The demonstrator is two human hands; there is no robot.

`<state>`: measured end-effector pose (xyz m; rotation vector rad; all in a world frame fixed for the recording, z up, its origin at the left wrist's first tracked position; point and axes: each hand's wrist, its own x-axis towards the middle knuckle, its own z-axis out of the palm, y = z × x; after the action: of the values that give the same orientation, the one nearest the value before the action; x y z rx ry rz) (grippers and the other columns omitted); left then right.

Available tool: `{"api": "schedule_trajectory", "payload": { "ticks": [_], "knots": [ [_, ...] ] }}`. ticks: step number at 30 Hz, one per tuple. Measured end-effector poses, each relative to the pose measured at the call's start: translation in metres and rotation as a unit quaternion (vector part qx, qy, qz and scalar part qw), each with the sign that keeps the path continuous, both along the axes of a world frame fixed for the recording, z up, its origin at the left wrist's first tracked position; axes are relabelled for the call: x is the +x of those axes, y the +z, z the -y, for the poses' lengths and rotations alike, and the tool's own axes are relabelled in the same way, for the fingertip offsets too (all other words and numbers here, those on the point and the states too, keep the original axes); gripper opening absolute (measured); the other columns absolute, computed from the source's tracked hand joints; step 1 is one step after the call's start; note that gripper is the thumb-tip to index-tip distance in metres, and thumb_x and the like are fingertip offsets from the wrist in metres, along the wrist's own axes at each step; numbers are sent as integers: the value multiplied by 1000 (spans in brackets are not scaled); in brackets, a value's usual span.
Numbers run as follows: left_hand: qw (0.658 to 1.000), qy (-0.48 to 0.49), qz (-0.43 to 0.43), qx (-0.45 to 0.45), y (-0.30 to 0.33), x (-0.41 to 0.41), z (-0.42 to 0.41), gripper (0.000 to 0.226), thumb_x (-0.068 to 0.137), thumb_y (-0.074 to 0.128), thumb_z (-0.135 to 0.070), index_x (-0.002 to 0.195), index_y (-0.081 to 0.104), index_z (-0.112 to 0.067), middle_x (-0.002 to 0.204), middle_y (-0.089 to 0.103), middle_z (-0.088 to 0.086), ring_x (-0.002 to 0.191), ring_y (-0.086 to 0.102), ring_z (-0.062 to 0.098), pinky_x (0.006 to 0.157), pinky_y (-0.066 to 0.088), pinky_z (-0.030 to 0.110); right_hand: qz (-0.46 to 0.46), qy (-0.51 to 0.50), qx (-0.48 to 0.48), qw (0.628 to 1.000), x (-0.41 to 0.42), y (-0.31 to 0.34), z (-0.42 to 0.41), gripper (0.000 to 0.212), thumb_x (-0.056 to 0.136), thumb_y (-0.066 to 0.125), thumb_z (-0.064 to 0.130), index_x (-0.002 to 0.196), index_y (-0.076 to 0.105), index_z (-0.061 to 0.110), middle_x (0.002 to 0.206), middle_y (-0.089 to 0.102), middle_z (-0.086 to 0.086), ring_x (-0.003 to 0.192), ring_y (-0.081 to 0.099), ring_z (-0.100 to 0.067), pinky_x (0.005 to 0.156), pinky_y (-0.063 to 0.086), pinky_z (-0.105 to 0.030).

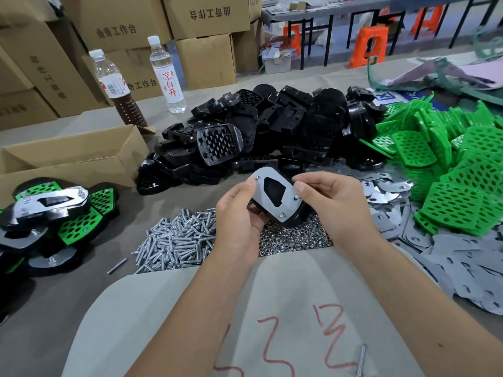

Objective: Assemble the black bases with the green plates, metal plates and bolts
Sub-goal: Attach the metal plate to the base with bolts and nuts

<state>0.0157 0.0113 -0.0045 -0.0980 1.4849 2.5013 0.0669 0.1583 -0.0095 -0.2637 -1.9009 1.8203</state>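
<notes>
Since this stiff, light base (pixel 275 198) feels slick, my left hand (pixel 239 210) and right hand (pixel 326 197) both pinch its edges over the table's (pixel 81 281) middle.

1. Held above the desk (pixel 81 295): one black base (pixel 295 217) with a metal plate (pixel 272 195) on top, gripped by left hand (pixel 239 213) and right hand (pixel 332 197).
2. Heaped behind: loose black bases (pixel 272 126).
3. Piled right: green plates (pixel 449 164), grey metal plates (pixel 435 254).
4. Spread below the hands: bolts (pixel 177 240), nuts (pixel 294 238).
5. Stacked left: finished assemblies (pixel 54 213), beside an open carton (pixel 73 156).
6. Standing further back: two bottles (pixel 166 74).
</notes>
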Motion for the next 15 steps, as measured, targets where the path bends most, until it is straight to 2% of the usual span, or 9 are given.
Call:
{"api": "schedule_trajectory", "payload": {
  "ticks": [3,6,9,13,15],
  "knots": [
    [1000,-14,-6,10,-1,-2,1,23,102,58,-13,110,70,6,100,72,16,93,68,29,78,61,42,11,1,-36,999,1,0,-4,16,90,79,6,98,81,20,94,81,0,95,77,-18,91,59,-30],
    [999,-27,0,28,0,-2,1,19,100,60,-11,91,75,-9,89,67,10,90,61,27,81,57,42,13,-3,-40,999,1,0,-5,17,90,79,6,103,81,18,96,81,-1,97,77,-16,91,58,-29],
    [1000,-19,4,25,2,0,-1,17,100,65,-22,96,72,-8,97,56,13,94,50,29,86,53,46,12,-11,-38,999,1,-1,-4,18,91,79,6,103,81,19,96,81,1,96,76,-13,89,57,-25],
    [1000,-17,-3,15,1,-2,0,13,101,63,-16,96,69,-6,92,66,12,93,60,28,94,57,52,9,-11,-49,999,0,-2,-5,18,90,79,7,103,80,20,96,81,1,96,76,-13,86,56,-22],
    [1000,-25,-7,4,1,-2,0,15,103,61,-14,98,69,-2,96,67,15,94,63,27,97,57,52,6,-18,-57,998,0,-2,-6,18,90,79,7,101,80,21,95,81,1,96,76,-14,87,57,-23]
  ]
}}
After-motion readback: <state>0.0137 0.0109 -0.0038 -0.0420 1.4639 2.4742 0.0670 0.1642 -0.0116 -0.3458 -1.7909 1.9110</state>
